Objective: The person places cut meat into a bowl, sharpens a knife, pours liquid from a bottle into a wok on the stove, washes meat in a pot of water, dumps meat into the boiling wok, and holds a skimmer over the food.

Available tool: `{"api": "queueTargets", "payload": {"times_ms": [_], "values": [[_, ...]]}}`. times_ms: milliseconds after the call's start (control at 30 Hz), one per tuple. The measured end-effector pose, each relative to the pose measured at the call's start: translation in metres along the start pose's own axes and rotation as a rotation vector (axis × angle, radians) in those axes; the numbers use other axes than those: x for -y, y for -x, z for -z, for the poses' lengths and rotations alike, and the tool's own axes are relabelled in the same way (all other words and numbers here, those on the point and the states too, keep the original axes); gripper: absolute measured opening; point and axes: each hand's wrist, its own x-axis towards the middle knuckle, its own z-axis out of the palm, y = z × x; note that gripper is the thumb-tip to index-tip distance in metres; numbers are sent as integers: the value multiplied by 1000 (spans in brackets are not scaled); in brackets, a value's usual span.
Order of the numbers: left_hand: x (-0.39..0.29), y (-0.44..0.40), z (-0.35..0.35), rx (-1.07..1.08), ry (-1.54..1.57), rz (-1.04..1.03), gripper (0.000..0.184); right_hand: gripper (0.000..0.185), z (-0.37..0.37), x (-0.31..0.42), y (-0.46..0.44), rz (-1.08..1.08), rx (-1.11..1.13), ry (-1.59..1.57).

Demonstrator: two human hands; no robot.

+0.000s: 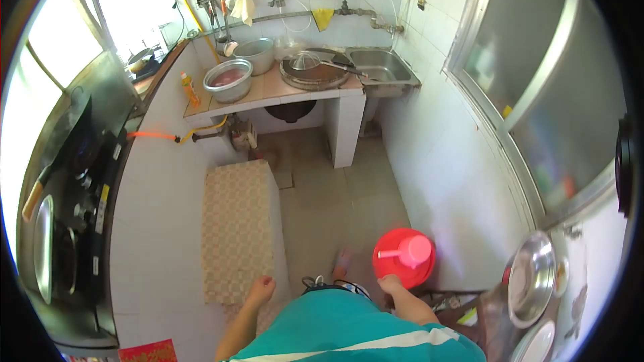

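1. While the body leans over the floor, the left hand (pixel 263 289) is loosely curled beside the checkered covered block (pixel 236 228); no object shows in it.
2. The right hand (pixel 388 283), fingers drawn in narrow, is at the near edge of the red basin (pixel 402 276). Whether it grips the rim or only overlaps it in view, I cannot tell.
3. The step in hand, as I judge it, is reaching to or handling this basin. Moving it would call for a firm hold on the rim, kept level; using the pink dipper (pixel 414 251) would call for a grasp on its handle.
4. The dipper lies inside the basin, its cup toward the person's right and its handle pointing left. Its long axis runs nearly crosswise to the body. The basin is round, with no evident long axis, and sits near the white wall (pixel 436 161).
5. Farther off, two metal pots, one nearer (pixel 228 95) and one behind (pixel 267 60), stand on the tiled counter (pixel 268 88), with a sink (pixel 382 67) at its right end.
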Motion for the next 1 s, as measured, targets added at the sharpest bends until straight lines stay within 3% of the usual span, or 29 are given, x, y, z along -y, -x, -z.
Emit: {"api": "queueTargets", "payload": {"times_ms": [133, 233, 300, 367, 500, 667, 733, 767, 933, 1000], "values": [[-31, -63, -2, 24, -176, 24, 38, 42, 65, 36, -65, 80, -57, 1], [-47, -110, 1, -68, -84, 118, 38, 39, 133, 68, -123, 222, -111, 189], [-59, -124, 4, -108, 12, 192, 37, 35, 184, 107, -157, 227, -107, 88], [-66, -145, 10, -149, 104, 255, 36, 33, 234, 159, -195, 274, -206, 80], [-65, -186, 10, -117, 66, 361, 35, 14, 326, 281, -277, 556, -624, -105], [-98, -286, 26, -152, 144, 400, 37, 24, 435, 422, -340, 750, -916, -48], [-131, -342, 48, -173, 109, 269, 38, 35, 469, 466, -358, 814, -1153, 117], [-151, -369, 60, -161, 105, 210, 37, 35, 480, 480, -367, 809, -1151, 115], [-339, -474, 140, -191, 141, -174, 32, 36, 519, 515, -402, 579, -819, 370], [-388, -518, 156, -229, 139, -300, 30, 33, 528, 520, -401, 586, -778, 369]]}}
